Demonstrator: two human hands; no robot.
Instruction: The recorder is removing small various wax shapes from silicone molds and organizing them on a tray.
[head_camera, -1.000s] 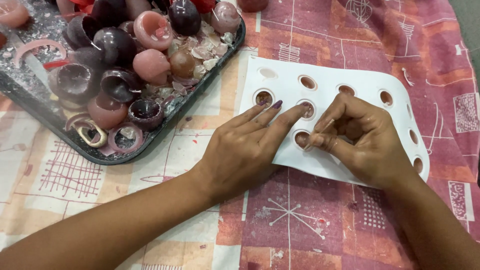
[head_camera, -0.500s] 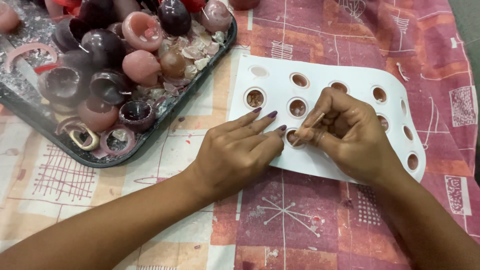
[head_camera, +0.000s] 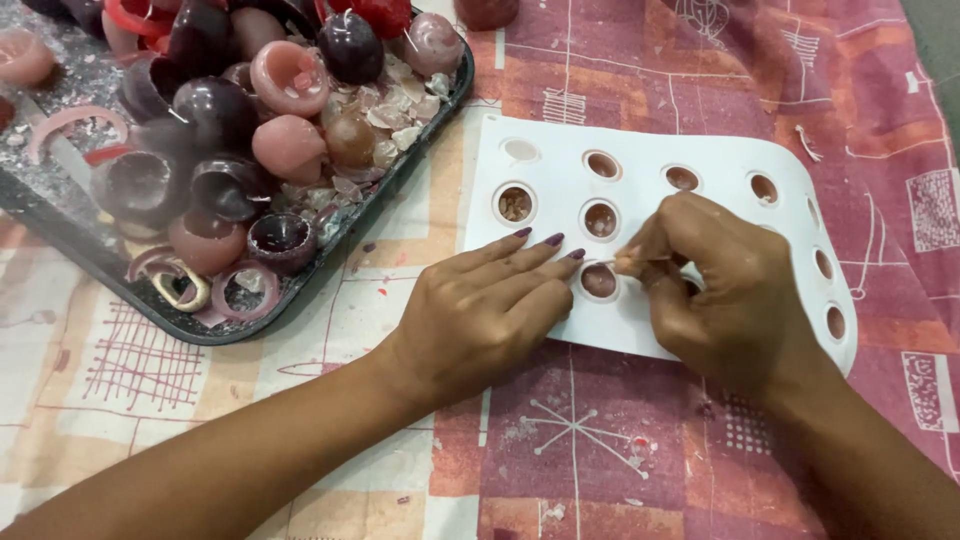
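Note:
A white silicone mold (head_camera: 640, 170) with round cavities lies on the patterned cloth. My left hand (head_camera: 480, 310) rests flat on the mold's near left edge, fingers spread and pressing it down. My right hand (head_camera: 715, 290) is curled over the mold's middle, fingertips pinching a thin stick-like tool whose tip points into a cavity (head_camera: 598, 281) holding brownish material. Other cavities (head_camera: 515, 203) also hold brownish residue. My right hand hides part of the mold.
A dark tray (head_camera: 330, 270) at the upper left holds several round pink, purple and brown wax shells, rings and broken flakes. A pink and cream patterned cloth (head_camera: 580, 440) covers the surface. More mold holes run along the right edge (head_camera: 835, 320).
The view has shifted slightly. My right hand has closed tighter and moved its pinched tool down to the cavity next to my left fingertips. My left hand stays pressed on the mold.

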